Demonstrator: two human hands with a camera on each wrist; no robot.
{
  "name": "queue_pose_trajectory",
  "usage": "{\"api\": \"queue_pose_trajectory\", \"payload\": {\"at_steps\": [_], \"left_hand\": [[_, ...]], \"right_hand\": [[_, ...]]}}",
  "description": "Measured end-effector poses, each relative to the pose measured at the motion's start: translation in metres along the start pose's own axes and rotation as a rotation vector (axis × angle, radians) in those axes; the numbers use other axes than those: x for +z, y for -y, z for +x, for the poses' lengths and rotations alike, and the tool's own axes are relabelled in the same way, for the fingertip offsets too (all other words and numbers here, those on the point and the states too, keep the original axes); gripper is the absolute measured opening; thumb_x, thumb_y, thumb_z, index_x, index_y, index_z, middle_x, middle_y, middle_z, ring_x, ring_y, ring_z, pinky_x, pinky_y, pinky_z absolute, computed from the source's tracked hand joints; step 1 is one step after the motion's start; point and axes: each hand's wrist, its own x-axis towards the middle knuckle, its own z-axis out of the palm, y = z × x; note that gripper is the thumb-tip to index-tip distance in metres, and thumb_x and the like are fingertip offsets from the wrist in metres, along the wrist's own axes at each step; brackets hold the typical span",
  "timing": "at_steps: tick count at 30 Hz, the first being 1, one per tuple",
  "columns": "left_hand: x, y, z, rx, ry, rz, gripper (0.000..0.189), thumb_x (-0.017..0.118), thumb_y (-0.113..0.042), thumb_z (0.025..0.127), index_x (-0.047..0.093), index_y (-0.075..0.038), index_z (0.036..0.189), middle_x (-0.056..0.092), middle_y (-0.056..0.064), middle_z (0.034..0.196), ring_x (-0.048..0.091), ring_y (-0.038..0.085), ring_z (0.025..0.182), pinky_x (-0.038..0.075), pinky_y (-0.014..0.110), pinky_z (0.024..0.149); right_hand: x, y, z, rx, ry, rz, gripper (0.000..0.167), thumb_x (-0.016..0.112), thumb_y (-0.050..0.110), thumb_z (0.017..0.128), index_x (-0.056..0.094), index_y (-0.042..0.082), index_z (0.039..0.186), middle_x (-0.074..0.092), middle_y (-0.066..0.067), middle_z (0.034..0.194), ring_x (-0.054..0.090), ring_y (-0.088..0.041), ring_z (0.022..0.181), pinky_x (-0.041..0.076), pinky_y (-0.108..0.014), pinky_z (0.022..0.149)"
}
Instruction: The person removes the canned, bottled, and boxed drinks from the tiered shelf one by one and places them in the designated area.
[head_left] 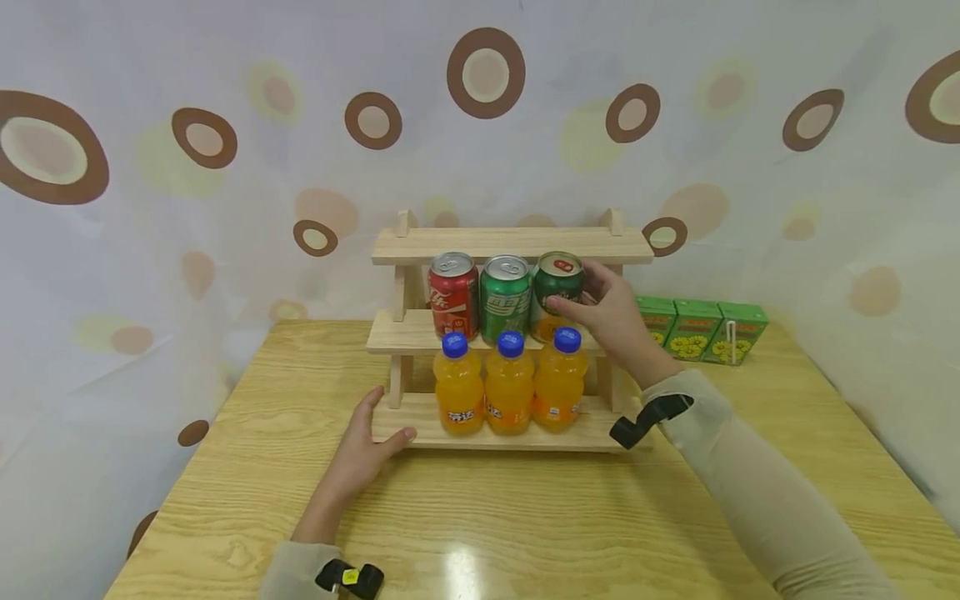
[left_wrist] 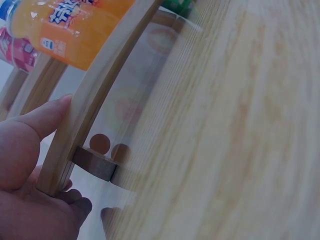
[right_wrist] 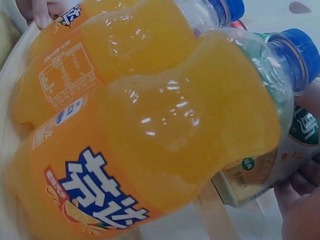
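Both arms wear long, pale cream sleeves of smooth, thin-looking cloth, the right sleeve [head_left: 750, 475] fitting the forearm closely and bunching into fine folds toward the lower edge of the head view, while of the left sleeve [head_left: 296, 571] only the cuff end shows. Past the cuffs the left hand [head_left: 360, 450] and the right hand [head_left: 611, 312] are bare. A black wrist mount [head_left: 652, 418] with a blunt, rounded end sits over the right cuff, and the left cuff carries a similar black fitting [head_left: 369, 581] bearing a small yellow tag [head_left: 350, 576], its dark mark too small to read.
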Motion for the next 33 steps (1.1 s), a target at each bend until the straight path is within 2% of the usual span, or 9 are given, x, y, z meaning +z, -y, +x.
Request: {"api": "queue_pose_trajectory", "payload": {"at_steps": [13,18,24,33], "left_hand": [[-0.001,-0.005,0.004,0.012,-0.002,0.004,0.096,0.073,-0.040,0.090,0.012,-0.011,0.158,0.008,0.014,0.163,0.006,0.035,0.149,0.012,0.059,0.116],[0.002,-0.003,0.004,0.006,0.001,-0.006,0.097,0.074,-0.040,0.089,0.012,-0.011,0.158,0.009,0.014,0.163,0.006,0.035,0.149,0.012,0.058,0.117],[0.003,-0.003,0.002,-0.010,0.006,-0.014,0.097,0.074,-0.041,0.089,0.012,-0.013,0.158,0.010,0.014,0.163,0.009,0.034,0.148,0.013,0.058,0.117],[0.001,-0.001,0.000,-0.022,0.002,-0.013,0.098,0.075,-0.042,0.088,0.012,-0.014,0.158,0.009,0.014,0.163,0.009,0.035,0.148,0.013,0.058,0.116]], "right_hand": [[-0.013,0.004,-0.001,-0.013,-0.055,-0.038,0.062,0.078,0.020,0.087,0.051,0.011,0.142,0.057,-0.010,0.135,0.051,-0.022,0.126,0.039,-0.035,0.109],[-0.022,0.004,-0.010,0.014,-0.087,-0.049,0.063,0.079,0.022,0.086,0.052,0.012,0.142,0.057,-0.009,0.135,0.051,-0.021,0.126,0.041,-0.029,0.106],[-0.033,0.005,-0.021,0.002,-0.124,-0.078,0.064,0.079,0.020,0.086,0.051,0.011,0.143,0.057,-0.009,0.135,0.053,-0.019,0.124,0.045,-0.023,0.100],[-0.050,0.000,-0.031,0.012,-0.146,-0.093,0.066,0.078,0.021,0.087,0.048,0.011,0.145,0.056,-0.008,0.136,0.052,-0.017,0.123,0.045,-0.020,0.098]]}}
